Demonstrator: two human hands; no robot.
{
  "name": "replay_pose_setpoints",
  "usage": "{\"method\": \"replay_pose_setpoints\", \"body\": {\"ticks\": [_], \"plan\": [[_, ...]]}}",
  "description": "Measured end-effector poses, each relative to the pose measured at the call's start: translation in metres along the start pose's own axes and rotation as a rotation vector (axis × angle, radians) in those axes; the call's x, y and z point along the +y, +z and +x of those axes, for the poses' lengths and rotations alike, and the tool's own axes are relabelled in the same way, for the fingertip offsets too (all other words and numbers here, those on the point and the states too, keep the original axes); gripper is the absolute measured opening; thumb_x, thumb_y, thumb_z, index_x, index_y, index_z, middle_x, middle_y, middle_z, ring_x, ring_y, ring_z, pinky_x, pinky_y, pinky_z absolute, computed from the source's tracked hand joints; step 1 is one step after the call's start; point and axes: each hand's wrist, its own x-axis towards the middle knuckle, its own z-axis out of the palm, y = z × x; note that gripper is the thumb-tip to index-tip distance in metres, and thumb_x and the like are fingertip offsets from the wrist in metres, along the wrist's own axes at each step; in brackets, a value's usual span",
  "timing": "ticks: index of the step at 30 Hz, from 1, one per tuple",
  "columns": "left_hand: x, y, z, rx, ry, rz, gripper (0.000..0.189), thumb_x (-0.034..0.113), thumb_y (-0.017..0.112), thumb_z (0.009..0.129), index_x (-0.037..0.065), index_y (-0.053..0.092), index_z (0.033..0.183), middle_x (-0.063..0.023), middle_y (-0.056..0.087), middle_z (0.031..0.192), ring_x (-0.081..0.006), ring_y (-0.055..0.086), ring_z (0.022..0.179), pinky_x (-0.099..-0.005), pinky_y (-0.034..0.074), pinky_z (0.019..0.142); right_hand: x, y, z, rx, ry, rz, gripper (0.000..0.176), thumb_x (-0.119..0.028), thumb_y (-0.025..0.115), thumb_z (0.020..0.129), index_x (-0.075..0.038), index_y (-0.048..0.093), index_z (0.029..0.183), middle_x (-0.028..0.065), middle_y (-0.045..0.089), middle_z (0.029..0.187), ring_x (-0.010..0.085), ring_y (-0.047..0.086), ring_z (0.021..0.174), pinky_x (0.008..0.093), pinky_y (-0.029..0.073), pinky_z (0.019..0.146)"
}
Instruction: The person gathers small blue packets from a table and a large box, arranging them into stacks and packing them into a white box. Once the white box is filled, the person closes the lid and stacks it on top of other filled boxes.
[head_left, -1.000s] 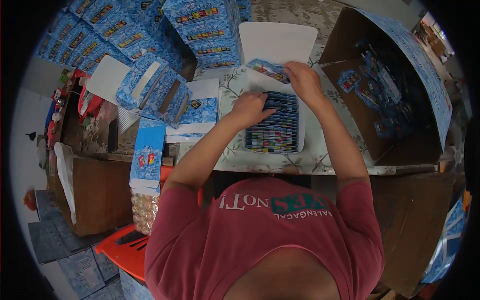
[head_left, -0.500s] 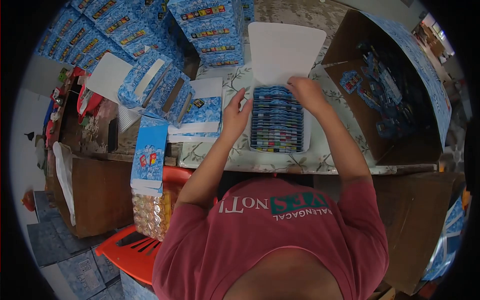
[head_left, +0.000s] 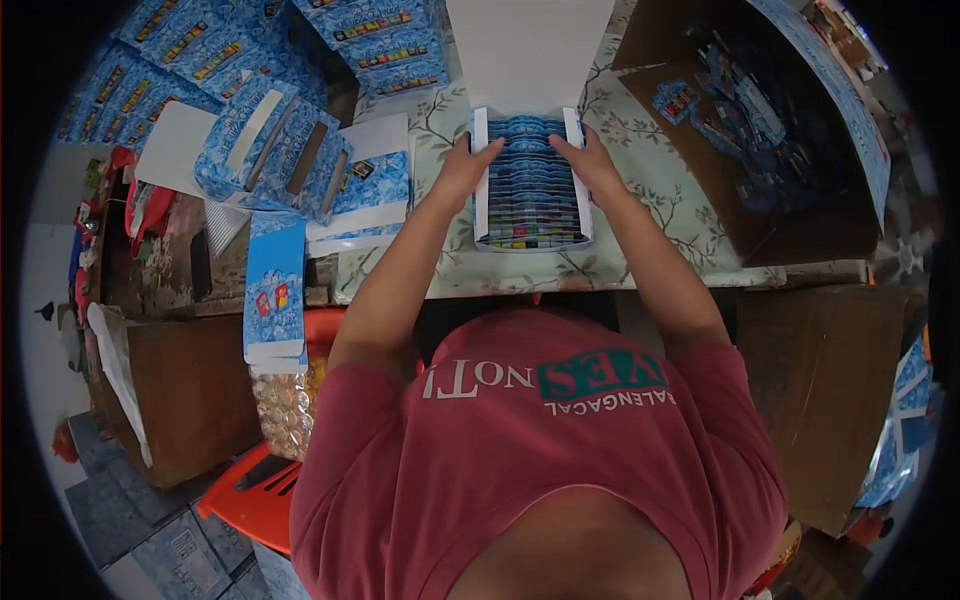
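Left hand (head_left: 466,172): clasps the left side of an open white-and-blue cardboard box (head_left: 481,205), thumb inward. Right hand (head_left: 592,168): clasps the right side likewise. Box: on a pale green floral tablecloth (head_left: 665,225), white lid (head_left: 530,60) raised, containing a row of flat blue packs (head_left: 532,160).

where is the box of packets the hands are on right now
In the head view, the box sits above centre on the flowered tablecloth, between the left hand and the right hand.
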Motion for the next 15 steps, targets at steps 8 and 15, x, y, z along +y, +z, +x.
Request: {"method": "replay_pose_setpoints", "body": {"ticks": [8, 15], "plan": [[-0.019, 0.007, -0.05, 0.012, 0.077, -0.052, 0.073, 0.031, 0.063, 0.088, -0.004, 0.025, 0.14, -0.0173, 0.049, 0.13, -0.0237, 0.05, 0.116, -0.0313, 0.039, 0.098, 0.012, 0.004, -0.062, -0.046, -0.035, 0.068, 0.068, -0.027, 0.061, 0.09, -0.001, 0.026, 0.141, 0.0133, 0.047, 0.132, 0.0196, 0.047, 0.119, 0.0322, 0.038, 0.1], [0.009, -0.008, 0.038, 0.078, 0.324, -0.282, 0.051, 0.011, 0.056, 0.09, 0.006, 0.038, 0.137, -0.0143, 0.048, 0.134, -0.0239, 0.043, 0.125, -0.03, 0.034, 0.102, 0.008, -0.011, 0.042, -0.08, -0.13, 0.504, 0.039, -0.012, 0.056, 0.091, -0.004, 0.049, 0.128, 0.0114, 0.057, 0.12, 0.019, 0.053, 0.111, 0.0296, 0.042, 0.094]]}}
